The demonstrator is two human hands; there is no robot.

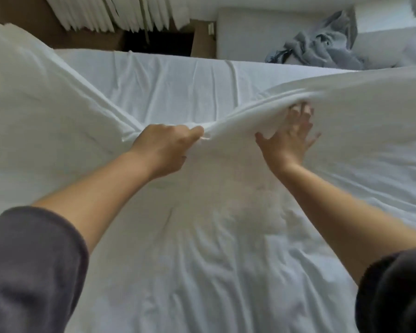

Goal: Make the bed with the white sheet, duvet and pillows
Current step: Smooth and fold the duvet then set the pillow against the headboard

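Note:
A white duvet (214,248) covers the near half of the bed, its far edge lifted and bunched. My left hand (165,146) grips that edge in a fist near the middle of the bed. To the right, my right hand (291,138) lies with fingers spread straight against the raised edge; it is blurred. Beyond the duvet, the white sheet (173,80) lies flat on the mattress with a few creases. A white pillow (392,48) rests on the second bed at the far right.
A second bed (250,32) stands at the far right with a crumpled grey garment (322,44) on it. A dark gap (159,43) of floor separates the beds. White pleated curtains (106,13) hang at the far left.

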